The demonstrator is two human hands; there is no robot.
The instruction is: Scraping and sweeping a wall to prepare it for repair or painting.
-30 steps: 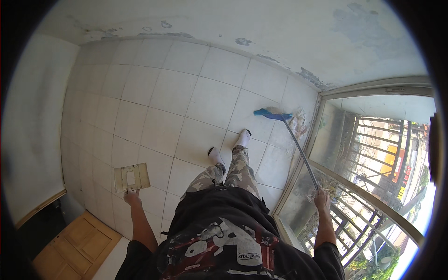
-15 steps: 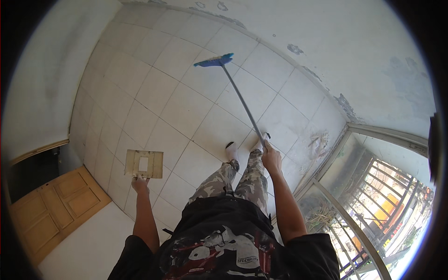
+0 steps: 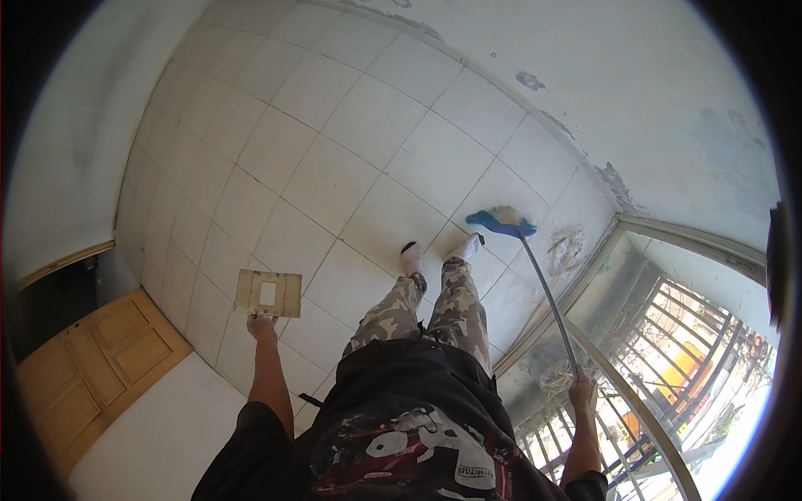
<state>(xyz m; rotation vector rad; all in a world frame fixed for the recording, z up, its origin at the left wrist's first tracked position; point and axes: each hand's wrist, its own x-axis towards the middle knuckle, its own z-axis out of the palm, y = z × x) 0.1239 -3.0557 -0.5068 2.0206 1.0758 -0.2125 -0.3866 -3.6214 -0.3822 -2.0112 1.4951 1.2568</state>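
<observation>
My right hand (image 3: 582,391) grips the top of a long grey broom handle (image 3: 550,296). The blue broom head (image 3: 501,222) rests on the white tiled floor just right of my feet in white socks (image 3: 439,252), near a small heap of dry debris (image 3: 569,245) in the corner by the window frame. My left hand (image 3: 261,325) holds a flat, tan square piece of cardboard (image 3: 267,293) with a pale rectangle in its middle, hanging low over the floor tiles at my left side.
White square floor tiles (image 3: 334,159) stretch ahead to a stained white wall (image 3: 635,92). A tall window with metal bars (image 3: 668,351) runs along the right. A wooden panelled door (image 3: 92,376) lies at lower left.
The broom swung from far ahead on the tiles back to the right, its head now beside my feet near the corner debris. My right hand dropped to my right side. The cardboard barely moved.
</observation>
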